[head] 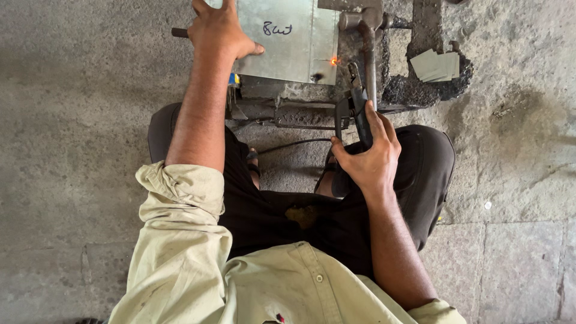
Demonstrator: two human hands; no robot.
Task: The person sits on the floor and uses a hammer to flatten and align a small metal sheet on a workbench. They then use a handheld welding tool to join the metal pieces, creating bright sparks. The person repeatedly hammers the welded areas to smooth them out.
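Your left hand (219, 33) presses flat, fingers spread, on the metal sheet (288, 39). Your right hand (369, 159) grips the black electrode holder (357, 111), glowing at the sheet's edge; hammer (363, 24) and small plates (437, 65) nearby.

the metal sheet (288, 39) lies at the top centre of the frame, on a low block (282, 102). the left hand (219, 33) rests on its left edge. right of and below the sheet, the right hand (369, 159) holds a welding holder (357, 111), its tip at the sheet's lower right corner. a stack of small plates (438, 65) lies at upper right, on the floor (90, 120).
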